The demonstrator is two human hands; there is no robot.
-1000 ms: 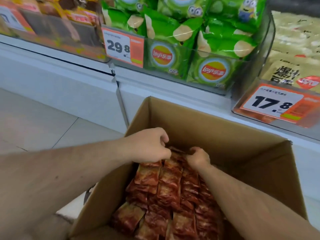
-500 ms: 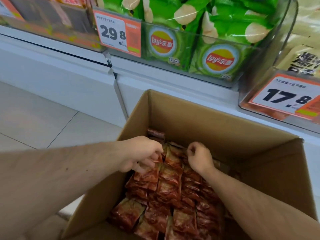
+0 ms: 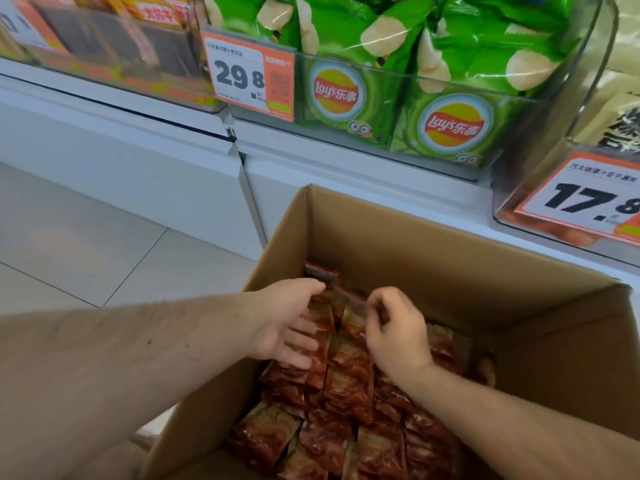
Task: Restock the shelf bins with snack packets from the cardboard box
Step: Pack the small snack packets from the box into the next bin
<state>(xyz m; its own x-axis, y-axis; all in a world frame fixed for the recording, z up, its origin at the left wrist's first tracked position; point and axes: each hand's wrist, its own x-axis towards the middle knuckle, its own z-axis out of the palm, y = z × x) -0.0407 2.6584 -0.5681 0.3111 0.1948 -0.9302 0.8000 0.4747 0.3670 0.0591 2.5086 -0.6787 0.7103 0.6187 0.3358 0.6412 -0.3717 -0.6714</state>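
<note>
An open cardboard box (image 3: 398,237) of matte brown corrugated board sits at the 5 o'clock part of the view, its far wall standing against the white shelf base (image 3: 346,168). Inside, glossy, crinkled red-brown snack packets (image 3: 346,386) stand packed in tight rows, flat and roughly rectangular.

The left hand (image 3: 284,323) reaches in from 9 o'clock; its thumb and forefinger meet on the top edge of a packet at the far end of the rows, while its other fingers lie spread and relaxed over the packets below. The right hand (image 3: 394,327) comes from 4 o'clock with curled fingers, pinching the sealed top strip of a packet (image 3: 349,299) just beside the left hand's fingertips.

At 12 o'clock, a clear, smooth plastic shelf bin (image 3: 588,81) with rounded corners holds puffy green crisp bags (image 3: 450,126). An orange-and-white price tag (image 3: 247,76) hangs on its front at 11 o'clock. Another price tag (image 3: 588,199) sits at 3 o'clock. Pale glossy floor tiles (image 3: 86,244) spread at 9 o'clock.
</note>
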